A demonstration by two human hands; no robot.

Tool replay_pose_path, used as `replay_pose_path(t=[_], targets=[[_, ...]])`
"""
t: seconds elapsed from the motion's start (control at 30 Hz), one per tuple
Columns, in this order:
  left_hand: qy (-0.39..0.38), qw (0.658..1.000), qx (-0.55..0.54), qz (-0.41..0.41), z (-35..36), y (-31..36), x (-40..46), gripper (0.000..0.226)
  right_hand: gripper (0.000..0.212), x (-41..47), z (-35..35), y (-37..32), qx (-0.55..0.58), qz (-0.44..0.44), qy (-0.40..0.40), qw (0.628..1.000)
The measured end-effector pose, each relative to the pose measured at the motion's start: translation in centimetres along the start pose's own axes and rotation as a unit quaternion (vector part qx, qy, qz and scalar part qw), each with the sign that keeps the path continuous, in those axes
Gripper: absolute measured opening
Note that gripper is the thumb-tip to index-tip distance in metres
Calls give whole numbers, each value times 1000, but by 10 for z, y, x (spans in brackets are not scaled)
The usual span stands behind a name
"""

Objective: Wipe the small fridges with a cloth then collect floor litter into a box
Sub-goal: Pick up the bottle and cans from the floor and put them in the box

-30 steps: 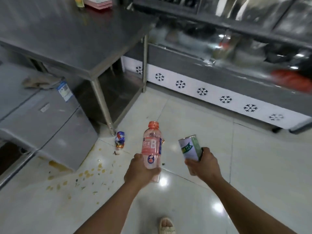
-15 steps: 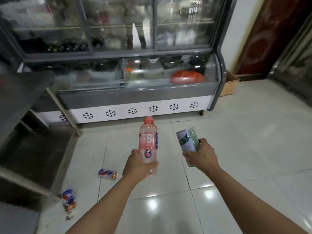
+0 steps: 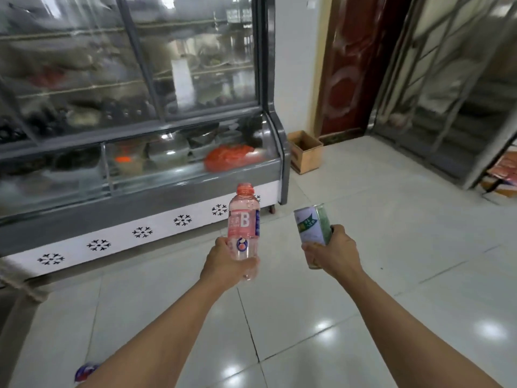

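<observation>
left hand point(image 3: 223, 264) wraps the lower part of a pink plastic bottle point(image 3: 244, 222), fingers curled round it, bottle upright with pink cap on top and a big white "b" on the label. right hand point(image 3: 334, 252) grips a green-and-white can point(image 3: 312, 228) from behind and below, can tilted a bit to the left, top end facing the camera side. both arms stretched forward, the two items held side by side at about the same height, apart, not touching.

cardboard box point(image 3: 306, 151) sits open on the floor against the wall, just right of the display fridge point(image 3: 140, 135) corner, well beyond both hands and up-right of the can. inside of the box not readable from here.

display fridge fills the left half, glass front, blurred containers and something orange-red inside, white base strip with black snowflake marks. bottle overlaps the base strip in view.

white tiled floor point(image 3: 391, 275), shiny with light glare spots. one piece of litter, a blue-red wrapper point(image 3: 85, 371), lies on the floor at the bottom left, partly hidden by the left forearm. dark red door point(image 3: 361, 65) past the box, metal-framed glass case point(image 3: 461, 93) on the far right.
</observation>
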State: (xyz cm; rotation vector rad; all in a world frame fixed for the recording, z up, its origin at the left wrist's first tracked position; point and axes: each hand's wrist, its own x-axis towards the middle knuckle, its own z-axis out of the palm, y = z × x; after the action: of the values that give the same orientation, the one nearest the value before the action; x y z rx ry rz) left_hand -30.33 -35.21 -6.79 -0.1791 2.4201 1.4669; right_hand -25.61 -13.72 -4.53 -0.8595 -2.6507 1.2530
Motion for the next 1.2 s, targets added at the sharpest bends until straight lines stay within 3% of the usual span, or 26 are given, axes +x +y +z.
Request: replay_pose_path(t=[0.33, 0.7, 1.0, 1.2], targets=[[-36, 998, 20, 52, 113, 106, 139, 60, 55, 169, -74, 21, 13, 31, 53, 998], [-103, 992, 27, 71, 242, 242, 314, 64, 54, 390, -158, 37, 24, 78, 99, 992], [-63, 995, 26, 66, 372, 354, 447, 59, 56, 606, -229, 60, 6, 48, 79, 996], [-41, 999, -16, 31, 417, 409, 525, 54, 56, 726, -250, 47, -12, 21, 46, 999]])
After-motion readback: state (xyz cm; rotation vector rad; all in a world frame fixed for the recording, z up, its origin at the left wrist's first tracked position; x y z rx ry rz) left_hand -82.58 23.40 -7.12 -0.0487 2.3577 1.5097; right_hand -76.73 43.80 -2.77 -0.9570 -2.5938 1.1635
